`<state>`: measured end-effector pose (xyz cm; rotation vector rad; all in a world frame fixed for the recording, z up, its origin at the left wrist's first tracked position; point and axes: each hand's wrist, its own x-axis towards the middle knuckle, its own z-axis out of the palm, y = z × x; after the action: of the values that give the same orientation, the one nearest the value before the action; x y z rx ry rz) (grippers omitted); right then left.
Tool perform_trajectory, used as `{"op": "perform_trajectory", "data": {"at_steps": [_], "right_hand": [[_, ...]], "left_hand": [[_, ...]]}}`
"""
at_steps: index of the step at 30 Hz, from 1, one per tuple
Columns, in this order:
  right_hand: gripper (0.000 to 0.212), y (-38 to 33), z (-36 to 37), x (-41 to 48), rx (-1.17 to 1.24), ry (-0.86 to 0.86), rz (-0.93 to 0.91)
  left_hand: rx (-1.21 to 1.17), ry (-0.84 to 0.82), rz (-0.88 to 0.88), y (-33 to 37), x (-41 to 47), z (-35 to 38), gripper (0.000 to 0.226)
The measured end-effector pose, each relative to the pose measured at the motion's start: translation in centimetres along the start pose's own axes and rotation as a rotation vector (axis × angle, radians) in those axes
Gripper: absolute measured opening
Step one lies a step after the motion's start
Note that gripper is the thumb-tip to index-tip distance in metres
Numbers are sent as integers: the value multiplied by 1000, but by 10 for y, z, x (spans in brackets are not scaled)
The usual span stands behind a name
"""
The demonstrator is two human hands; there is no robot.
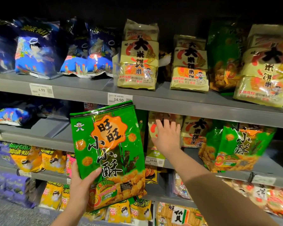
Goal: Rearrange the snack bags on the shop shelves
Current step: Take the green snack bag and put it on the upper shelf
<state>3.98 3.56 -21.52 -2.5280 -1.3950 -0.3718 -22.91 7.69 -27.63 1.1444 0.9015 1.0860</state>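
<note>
- The left grip (82, 185) holds a green snack bag (109, 152) by its lower left corner. The thumb lies across the printed front and the fingers are hidden behind the bag.
- The green snack bag stands upright and leans slightly to the left, held in the air in front of the shelves. Its top edge reaches the 14.50 price tag (118, 99) on the lip of the upper shelf (203, 103).
- The right grip (167, 137) is wide, with fingers straight and spread, and holds nothing. It reaches into the middle shelf (55, 128), just to the right of the held bag.
- Its fingertips lie in shadow under the upper shelf, against the front of a pale yellow bag (151, 126). I cannot tell whether they press on it.
- A second pale yellow bag (196, 132) stands just to the right of that one. Further right, green bags (238, 144) of the same print as the held one lean forward.
- At the left end of the middle shelf a blue bag (8, 115) lies flat, with bare grey shelf beside it.
- On the upper shelf, dark blue bags (34, 49) fill the left part and a 4.99 price tag (41, 89) sits below them.
- To their right stand pale yellow stacked packs (137, 57), a tall green bag (224, 51) and one more pale pack at the far right.
- A 10.90 price tag (153, 160) shows below the right wrist.
- On the lower shelves, yellow bags (28, 159) and purple bags (11, 185) crowd the left side.
</note>
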Motion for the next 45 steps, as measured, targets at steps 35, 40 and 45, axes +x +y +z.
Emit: {"op": "perform_trajectory", "data": {"at_steps": [35,40,45], "right_hand": [[53,173,-186,-32,446,373,76],[82,226,-208,2,564,435,418],[101,248,-209,31,739,270,638]], "left_hand": [[-97,-255,196,140,-57,202,94],[-128,-262,249,153,-48,246,86],[-140,-279,291,160,-40,264,65]]}}
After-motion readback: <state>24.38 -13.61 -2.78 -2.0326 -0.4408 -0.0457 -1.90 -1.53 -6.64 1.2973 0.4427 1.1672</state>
